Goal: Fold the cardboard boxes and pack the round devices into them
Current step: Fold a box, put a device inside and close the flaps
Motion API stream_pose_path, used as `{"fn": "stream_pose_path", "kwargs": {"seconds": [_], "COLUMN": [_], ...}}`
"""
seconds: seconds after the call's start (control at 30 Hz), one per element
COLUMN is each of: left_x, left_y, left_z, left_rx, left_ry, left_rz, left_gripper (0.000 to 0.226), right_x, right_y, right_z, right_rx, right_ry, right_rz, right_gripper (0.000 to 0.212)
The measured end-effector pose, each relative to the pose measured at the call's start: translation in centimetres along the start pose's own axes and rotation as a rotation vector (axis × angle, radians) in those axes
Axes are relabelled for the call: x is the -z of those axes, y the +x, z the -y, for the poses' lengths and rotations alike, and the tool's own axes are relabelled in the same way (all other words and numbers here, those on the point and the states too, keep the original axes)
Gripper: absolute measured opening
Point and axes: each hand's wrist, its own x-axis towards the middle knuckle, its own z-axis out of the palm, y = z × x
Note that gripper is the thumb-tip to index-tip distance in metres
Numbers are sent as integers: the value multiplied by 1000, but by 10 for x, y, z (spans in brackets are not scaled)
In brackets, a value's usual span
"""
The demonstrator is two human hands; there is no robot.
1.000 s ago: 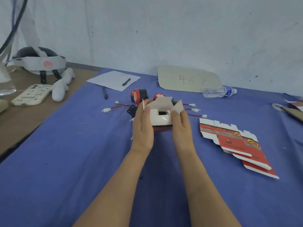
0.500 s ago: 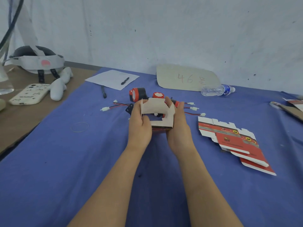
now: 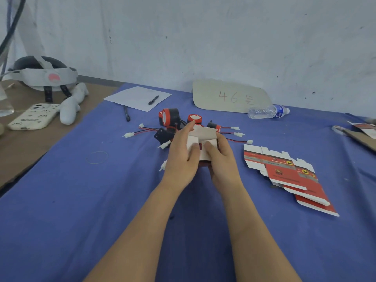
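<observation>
A small cardboard box (image 3: 203, 137), white inside and red outside, is held between both hands above the blue cloth. My left hand (image 3: 181, 153) grips its left side, thumb pressing a white flap inward. My right hand (image 3: 220, 159) grips the right side, thumb on the other flap. A top flap leans over the opening. Behind the box lie several round red-and-black devices (image 3: 168, 117) with red-black wires and white plugs (image 3: 237, 134). Flat unfolded red-and-white boxes (image 3: 289, 174) are stacked to the right.
A blue cloth (image 3: 101, 200) covers the table. At the back lie a paper sheet with a pen (image 3: 140, 96), another pen (image 3: 126, 113), a cardboard sign (image 3: 230, 96) and a water bottle (image 3: 266, 111). At the left are a headset (image 3: 40, 75), a phone (image 3: 33, 117) and a rubber band (image 3: 96, 157).
The box's side flaps stood up and open earlier; now both thumbs have pushed them inward and the top flap has come down over the opening.
</observation>
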Motion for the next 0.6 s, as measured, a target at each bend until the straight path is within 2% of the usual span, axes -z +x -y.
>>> {"fn": "stream_pose_path", "kwargs": {"seconds": [0.1, 0.2, 0.23, 0.33, 0.47, 0.53, 0.6], "left_x": [4, 5, 4, 7, 12, 12, 9], "left_y": [2, 0, -1, 1, 8, 8, 7], "left_z": [3, 1, 0, -4, -5, -4, -2], "left_rx": [29, 45, 43, 102, 277, 349, 376], "left_ry": [-38, -64, -72, -226, -465, -404, -327], "left_rz": [-26, -28, -25, -69, -251, -317, -265], "left_gripper": [57, 57, 55, 48, 33, 34, 32], "right_x": [1, 4, 5, 10, 10, 6, 4], "right_y": [-1, -1, -1, -1, -1, -1, -1], "right_z": [4, 11, 13, 11, 8, 7, 5], "right_rx": [-26, -124, -125, -78, 21, 118, 183], "right_ry": [92, 125, 99, -28, -329, -454, -512], "right_rz": [90, 128, 133, 163, 173, 90, -6], "right_gripper": [22, 46, 44, 21, 36, 31, 27]}}
